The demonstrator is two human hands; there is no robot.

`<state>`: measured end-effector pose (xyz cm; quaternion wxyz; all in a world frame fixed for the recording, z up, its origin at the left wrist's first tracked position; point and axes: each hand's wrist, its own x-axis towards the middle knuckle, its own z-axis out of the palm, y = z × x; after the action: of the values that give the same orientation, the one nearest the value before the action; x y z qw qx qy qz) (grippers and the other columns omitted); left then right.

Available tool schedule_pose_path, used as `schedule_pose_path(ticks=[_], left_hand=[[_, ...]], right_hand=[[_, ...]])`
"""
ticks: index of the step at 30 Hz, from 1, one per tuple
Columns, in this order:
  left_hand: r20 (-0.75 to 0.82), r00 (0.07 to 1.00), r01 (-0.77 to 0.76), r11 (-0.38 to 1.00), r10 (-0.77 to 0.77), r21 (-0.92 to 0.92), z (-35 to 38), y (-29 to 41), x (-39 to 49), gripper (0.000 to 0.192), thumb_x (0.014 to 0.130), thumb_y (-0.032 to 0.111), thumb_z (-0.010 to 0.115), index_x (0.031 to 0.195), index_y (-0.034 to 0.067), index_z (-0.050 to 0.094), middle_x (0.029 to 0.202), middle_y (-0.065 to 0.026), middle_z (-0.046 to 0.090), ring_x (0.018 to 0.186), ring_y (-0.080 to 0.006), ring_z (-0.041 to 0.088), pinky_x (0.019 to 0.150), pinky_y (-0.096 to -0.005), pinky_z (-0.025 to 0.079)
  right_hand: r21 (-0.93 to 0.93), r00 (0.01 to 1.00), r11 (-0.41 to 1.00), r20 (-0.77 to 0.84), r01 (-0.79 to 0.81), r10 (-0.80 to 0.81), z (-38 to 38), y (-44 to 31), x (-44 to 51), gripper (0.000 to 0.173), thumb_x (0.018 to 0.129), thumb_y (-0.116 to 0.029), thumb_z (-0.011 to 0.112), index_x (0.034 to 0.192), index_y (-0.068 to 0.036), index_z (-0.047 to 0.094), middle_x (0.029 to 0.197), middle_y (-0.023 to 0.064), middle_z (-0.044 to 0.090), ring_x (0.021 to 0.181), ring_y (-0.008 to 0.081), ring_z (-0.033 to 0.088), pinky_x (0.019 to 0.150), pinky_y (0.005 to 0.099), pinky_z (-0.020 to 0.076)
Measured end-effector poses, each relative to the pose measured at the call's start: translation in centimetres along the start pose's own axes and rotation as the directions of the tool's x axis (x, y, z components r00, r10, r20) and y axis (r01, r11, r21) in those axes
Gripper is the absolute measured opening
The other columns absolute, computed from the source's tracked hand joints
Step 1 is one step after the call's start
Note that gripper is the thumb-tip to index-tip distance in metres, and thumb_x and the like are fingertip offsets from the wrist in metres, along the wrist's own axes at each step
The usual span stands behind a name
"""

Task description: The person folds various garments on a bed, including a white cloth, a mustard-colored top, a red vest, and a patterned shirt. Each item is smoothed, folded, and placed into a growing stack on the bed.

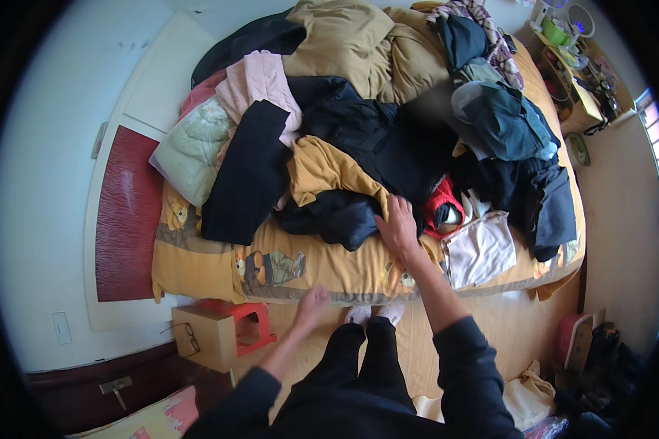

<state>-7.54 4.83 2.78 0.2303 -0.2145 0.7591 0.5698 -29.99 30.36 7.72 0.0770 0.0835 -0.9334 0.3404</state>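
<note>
A mustard-yellow garment (pixel 324 167) lies bunched on the pile of clothes on the bed. One narrow end of it runs to my right hand (pixel 401 225), which has its thumb and fingers about the cloth. Dark navy clothing (pixel 335 219) is bunched just left of that hand. To its right are a red garment (pixel 441 211) and a pale pink folded cloth (pixel 480 249). My left hand (pixel 313 307) is slightly blurred in front of the bed's near edge, fingers curled and nothing visible in it. Folded black trousers (pixel 247 175) lie farther left.
The bed's yellow bear-print sheet (pixel 329 269) shows along the near edge. A khaki quilt (pixel 340 44) is heaped at the far side. A red plastic stool (pixel 252 329) and a box (pixel 203 335) with eyeglasses stand at the near left. Cluttered shelves (pixel 582 99) are at the right.
</note>
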Motion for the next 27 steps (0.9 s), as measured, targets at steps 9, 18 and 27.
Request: schedule_pose_path(ticks=[9,18,27], left_hand=[[-0.105,0.955,0.223,0.906,-0.276,-0.359,1.6,-8.9,-11.9,0.026,0.095,0.005,0.065,0.12,0.004,0.058,0.097,-0.0044,0.064,0.081,-0.011,0.063,0.067,-0.0271,0.054],[-0.407,0.914,-0.143,0.944,0.01,-0.297,-3.2,8.3,0.4,0.026,0.097,0.022,0.065,0.116,0.005,0.06,0.089,-0.0013,0.06,0.076,-0.0093,0.057,0.067,-0.0256,0.047],[0.385,0.677,-0.715,0.685,0.627,0.14,-2.8,26.2,0.2,0.076,0.08,0.001,0.074,0.15,0.013,0.046,0.155,-0.0122,0.045,0.145,-0.0281,0.039,0.122,-0.0398,0.031]], right_hand=[[-0.143,0.911,0.985,0.411,0.097,-0.03,6.3,-3.0,9.0,0.035,0.085,-0.032,0.071,0.104,-0.006,0.057,0.095,0.0205,0.071,0.097,0.0415,0.067,0.087,0.052,0.0503],[0.617,0.856,0.78,0.452,-0.098,-0.25,-4.4,-7.5,-1.4,0.02,0.092,-0.013,0.06,0.109,-0.003,0.061,0.088,0.0209,0.068,0.086,0.0308,0.068,0.077,0.0421,0.0515],[0.584,0.592,0.473,0.791,-0.659,-0.152,-18.9,-8.4,-8.0,0.032,0.098,-0.015,0.065,0.128,-0.005,0.066,0.11,-0.0003,0.07,0.102,0.008,0.062,0.093,0.0269,0.0506]])
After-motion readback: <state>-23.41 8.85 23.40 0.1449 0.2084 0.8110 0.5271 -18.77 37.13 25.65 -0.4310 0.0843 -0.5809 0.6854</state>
